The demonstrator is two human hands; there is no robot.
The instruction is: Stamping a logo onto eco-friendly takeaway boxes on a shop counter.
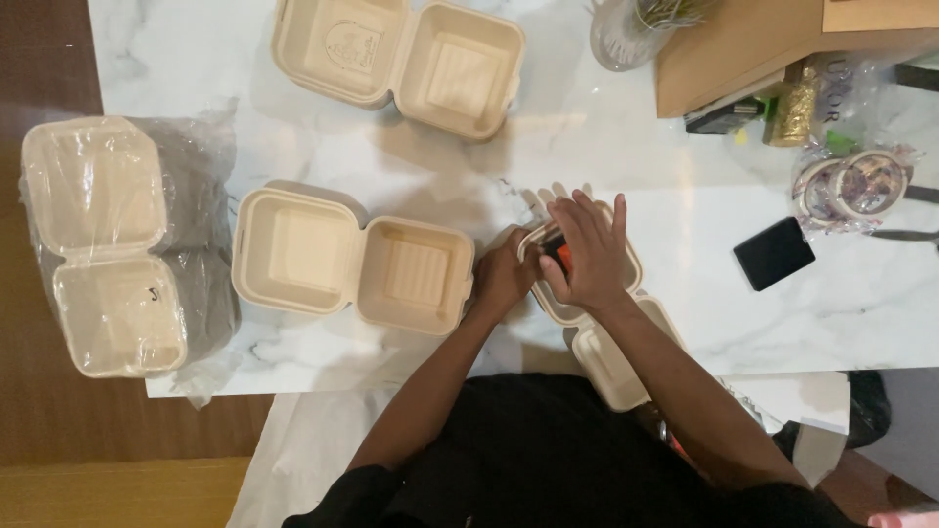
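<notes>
Surface: white marble table point(626, 196), wood floor at left.
Your right hand point(585, 256): palm down, fingers spread, pressing a small black-and-orange item point(556, 252) into the near box point(626, 269); no pinch.
Your left hand point(504, 279): curled against that box's left rim; grip hidden, cannot tell.
Around: open box point(352, 259) just left; another open box point(396, 59) farther back; wrapped stack point(108, 244) at far left.
Right side: black card point(773, 252), bagged tape rolls point(851, 186), gold bottle point(794, 110), glass point(626, 29).
</notes>
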